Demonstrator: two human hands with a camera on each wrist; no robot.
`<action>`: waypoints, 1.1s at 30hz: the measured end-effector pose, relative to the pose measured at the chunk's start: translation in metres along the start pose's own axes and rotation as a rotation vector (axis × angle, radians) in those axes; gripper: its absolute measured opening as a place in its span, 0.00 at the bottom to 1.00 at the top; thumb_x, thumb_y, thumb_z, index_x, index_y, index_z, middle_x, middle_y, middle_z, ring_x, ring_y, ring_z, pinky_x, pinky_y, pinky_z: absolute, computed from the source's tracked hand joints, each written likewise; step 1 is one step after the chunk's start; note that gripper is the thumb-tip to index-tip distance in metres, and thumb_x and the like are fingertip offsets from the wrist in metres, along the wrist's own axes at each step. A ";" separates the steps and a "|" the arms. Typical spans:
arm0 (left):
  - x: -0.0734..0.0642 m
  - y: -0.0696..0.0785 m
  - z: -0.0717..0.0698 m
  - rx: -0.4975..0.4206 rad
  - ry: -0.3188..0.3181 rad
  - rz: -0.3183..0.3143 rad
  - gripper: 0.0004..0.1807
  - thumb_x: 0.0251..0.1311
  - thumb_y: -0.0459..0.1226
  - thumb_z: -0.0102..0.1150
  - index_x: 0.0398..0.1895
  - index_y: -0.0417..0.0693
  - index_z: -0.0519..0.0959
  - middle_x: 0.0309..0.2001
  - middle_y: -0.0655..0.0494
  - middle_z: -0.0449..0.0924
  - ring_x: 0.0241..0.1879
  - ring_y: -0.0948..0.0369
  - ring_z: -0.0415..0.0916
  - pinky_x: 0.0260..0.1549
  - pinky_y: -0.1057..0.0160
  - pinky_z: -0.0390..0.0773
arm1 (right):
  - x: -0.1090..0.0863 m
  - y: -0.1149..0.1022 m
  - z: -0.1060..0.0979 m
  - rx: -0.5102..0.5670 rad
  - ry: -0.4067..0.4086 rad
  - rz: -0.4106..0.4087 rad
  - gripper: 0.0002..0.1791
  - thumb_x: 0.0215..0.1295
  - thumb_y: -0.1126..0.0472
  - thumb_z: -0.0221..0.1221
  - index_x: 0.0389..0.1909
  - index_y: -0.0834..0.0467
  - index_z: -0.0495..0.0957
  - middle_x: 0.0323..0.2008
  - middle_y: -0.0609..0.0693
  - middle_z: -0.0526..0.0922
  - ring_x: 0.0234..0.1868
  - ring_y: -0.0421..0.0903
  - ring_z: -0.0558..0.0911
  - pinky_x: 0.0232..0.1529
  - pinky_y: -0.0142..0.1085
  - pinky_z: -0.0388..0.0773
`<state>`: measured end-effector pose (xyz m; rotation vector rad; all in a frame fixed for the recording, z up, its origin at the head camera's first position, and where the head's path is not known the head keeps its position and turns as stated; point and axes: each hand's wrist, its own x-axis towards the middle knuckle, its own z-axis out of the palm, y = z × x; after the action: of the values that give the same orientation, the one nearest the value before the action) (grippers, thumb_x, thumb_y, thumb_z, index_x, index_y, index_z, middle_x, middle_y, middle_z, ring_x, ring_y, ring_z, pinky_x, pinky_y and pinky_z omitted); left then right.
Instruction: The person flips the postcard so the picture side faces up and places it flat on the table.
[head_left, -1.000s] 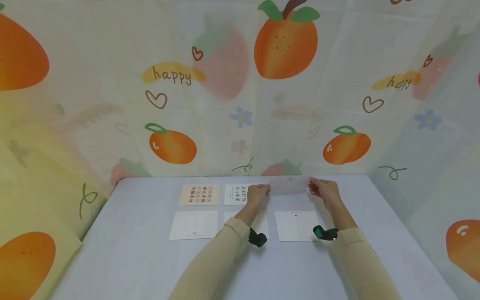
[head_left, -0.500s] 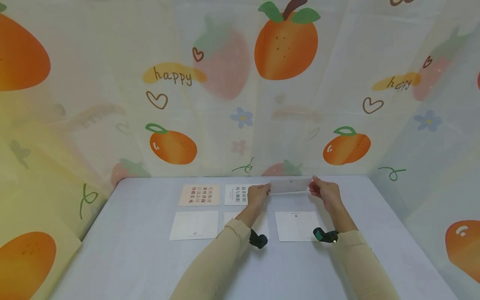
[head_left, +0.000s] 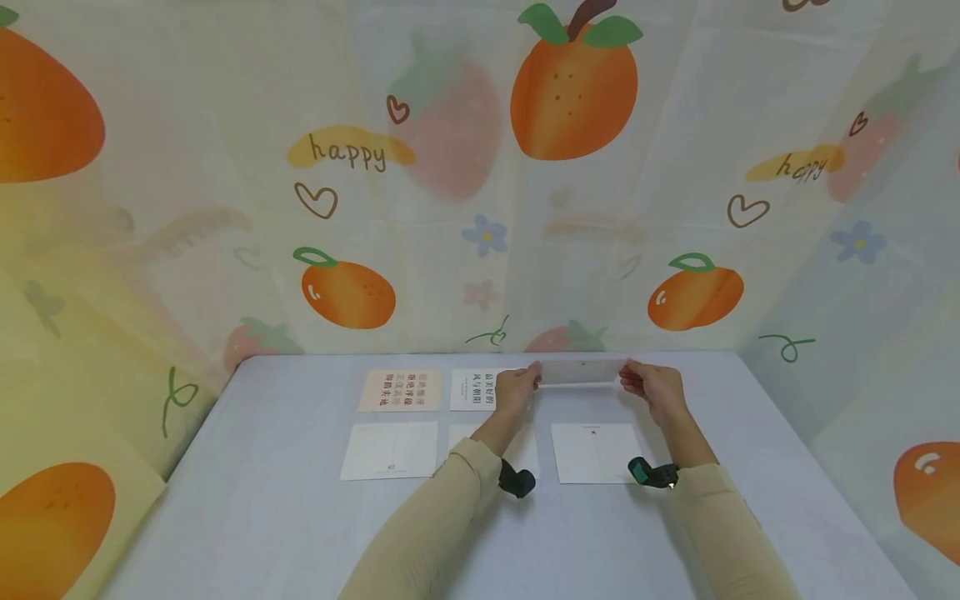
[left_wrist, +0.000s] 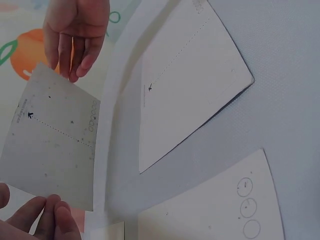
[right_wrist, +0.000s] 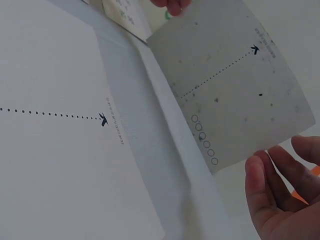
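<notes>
Above the far edge of the table, a thin pale postcard (head_left: 579,372) is stretched between my two hands. My left hand (head_left: 514,395) pinches its left edge, and my right hand (head_left: 657,392) has its fingertips and thumb at the right edge. The side facing the wrist cameras shows a dotted line, a small dark bird-like mark, a row of circles and scattered specks. In the right wrist view the card (right_wrist: 225,80) bends slightly. Directly below the hands lies another white postcard (head_left: 594,454), flat on the table, with the same kind of small mark.
A cream card with red lettering (head_left: 401,391) and a white card with dark lettering (head_left: 468,390) lie in the back row. A blank-looking white card (head_left: 390,450) lies front left; another (head_left: 527,446) is partly under my left arm. A fruit-print curtain (head_left: 427,275) rises behind the table (head_left: 247,500).
The held postcard has tilted, so it looks narrower in the head view than a second ago. My right fingers have lowered slightly with its edge; the cards on the table stay put.
</notes>
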<state>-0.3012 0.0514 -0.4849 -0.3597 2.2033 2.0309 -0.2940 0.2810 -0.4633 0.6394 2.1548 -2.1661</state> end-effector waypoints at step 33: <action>0.004 -0.013 0.002 0.058 -0.083 0.042 0.17 0.59 0.32 0.57 0.52 0.37 0.81 0.47 0.42 0.85 0.43 0.54 0.83 0.36 0.69 0.79 | 0.005 0.020 -0.007 -0.057 -0.037 0.028 0.25 0.68 0.64 0.57 0.63 0.72 0.69 0.26 0.39 0.82 0.28 0.38 0.79 0.33 0.25 0.80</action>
<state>-0.3025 0.0524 -0.4986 -0.2207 2.2333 1.9596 -0.2906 0.2885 -0.4835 0.6180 2.1670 -2.0771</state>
